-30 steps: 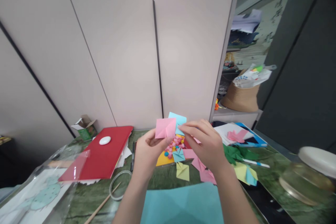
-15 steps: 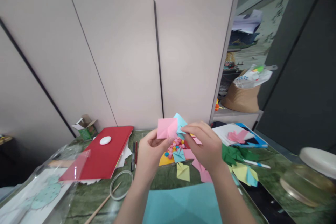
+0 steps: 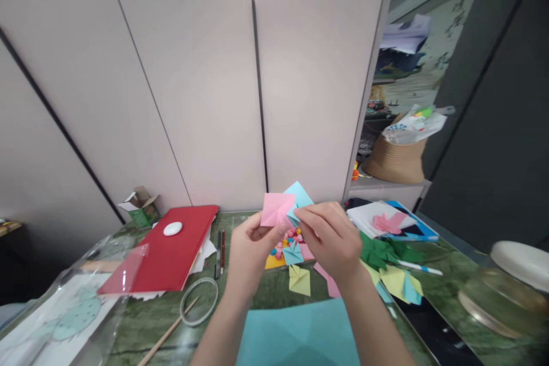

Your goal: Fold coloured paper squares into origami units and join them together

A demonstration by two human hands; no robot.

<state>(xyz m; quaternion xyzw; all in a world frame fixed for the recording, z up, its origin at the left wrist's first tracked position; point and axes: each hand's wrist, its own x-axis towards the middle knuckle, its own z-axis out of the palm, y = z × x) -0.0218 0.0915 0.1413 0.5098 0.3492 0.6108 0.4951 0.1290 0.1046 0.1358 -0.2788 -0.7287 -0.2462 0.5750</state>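
Observation:
Above the middle of the table, my left hand (image 3: 254, 246) is closed on a folded pink paper (image 3: 277, 208), its thumb over the lower edge. My right hand (image 3: 332, 234) pinches a folded light blue paper (image 3: 300, 195), which touches and partly overlaps the right side of the pink one. Below the hands lie small pink, yellow and blue pieces (image 3: 278, 249), a folded blue paper (image 3: 293, 253) and a folded yellow paper (image 3: 299, 280). A large blue sheet (image 3: 298, 331) lies between my forearms.
To the left are a red folder (image 3: 175, 251), a white oval object (image 3: 172, 229), a tape roll (image 3: 199, 302) and a wooden stick (image 3: 165, 337). Right are green paper (image 3: 377, 251), a white marker (image 3: 420, 267) and a lidded jar (image 3: 501, 291).
Both hands have shifted slightly to the right with the papers. More of the light blue paper shows beyond the pink one, and it is tilted differently.

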